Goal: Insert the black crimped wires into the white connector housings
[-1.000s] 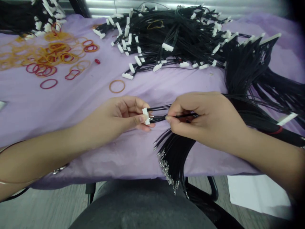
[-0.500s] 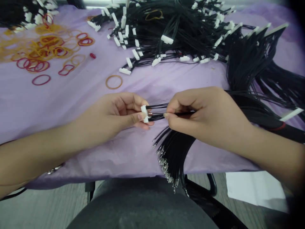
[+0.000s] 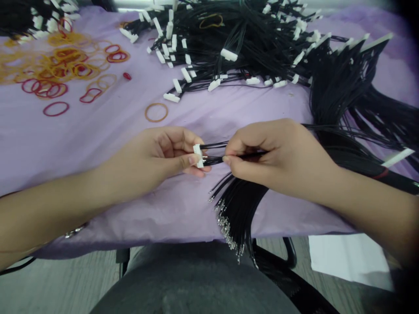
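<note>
A small white connector (image 3: 198, 156) is pinched between the thumb and fingers of my left hand (image 3: 163, 152). Black wires (image 3: 212, 160) run from its right side to my right hand (image 3: 271, 152), whose thumb and forefinger are closed on them close to the connector. Metal tips show where some wires meet the connector; how deep they sit is too small to tell. Below my right hand a loose bundle of black wires (image 3: 242, 205) fans out, its bare silvery ends hanging over the table's front edge.
Purple cloth (image 3: 108, 144) covers the table. Finished-looking black harnesses with white connectors (image 3: 229, 54) are heaped at the back. Yellow and red rubber bands (image 3: 65, 65) lie at the back left, one orange band (image 3: 156, 112) nearer. More wire bundles (image 3: 340, 87) lie at the right.
My right hand has shifted slightly left, toward the connector. The wires at the right have shifted slightly too. My left hand looks unmoved.
</note>
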The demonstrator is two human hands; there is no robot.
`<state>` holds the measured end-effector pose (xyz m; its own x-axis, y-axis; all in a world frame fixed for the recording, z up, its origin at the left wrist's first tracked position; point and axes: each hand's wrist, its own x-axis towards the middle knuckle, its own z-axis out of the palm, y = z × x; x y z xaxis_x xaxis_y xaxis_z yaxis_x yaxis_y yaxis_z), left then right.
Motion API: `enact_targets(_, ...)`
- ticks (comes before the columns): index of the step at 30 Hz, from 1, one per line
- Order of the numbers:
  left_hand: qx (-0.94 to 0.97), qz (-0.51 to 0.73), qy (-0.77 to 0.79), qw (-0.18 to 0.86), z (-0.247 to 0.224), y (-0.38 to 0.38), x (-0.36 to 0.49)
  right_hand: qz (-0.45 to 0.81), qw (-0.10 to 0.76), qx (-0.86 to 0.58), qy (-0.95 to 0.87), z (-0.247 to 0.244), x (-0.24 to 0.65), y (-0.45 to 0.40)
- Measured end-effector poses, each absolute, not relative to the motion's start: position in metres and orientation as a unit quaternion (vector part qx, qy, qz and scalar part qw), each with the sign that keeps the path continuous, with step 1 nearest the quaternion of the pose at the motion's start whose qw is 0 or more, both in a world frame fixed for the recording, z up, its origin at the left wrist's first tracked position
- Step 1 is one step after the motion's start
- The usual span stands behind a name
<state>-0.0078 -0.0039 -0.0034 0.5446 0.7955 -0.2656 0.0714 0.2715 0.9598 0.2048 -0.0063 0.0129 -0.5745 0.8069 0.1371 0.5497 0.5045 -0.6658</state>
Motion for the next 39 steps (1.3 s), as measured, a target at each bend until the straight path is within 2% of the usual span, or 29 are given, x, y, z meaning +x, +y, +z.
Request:
enact_targets(20,0.564,0.267,0.391,0.676,-0.0095,-0.0022,-0.0093,0.309,0.201,-0.363,-0.856,0.01,0.2072,-0.0035)
enact_targets(39,0.547,0.257,0.415,0.68,-0.0069,-0.0027,-0.0064,0.295,0.182,-0.393,-0.852,0.0041,0.1981,-0.0028)
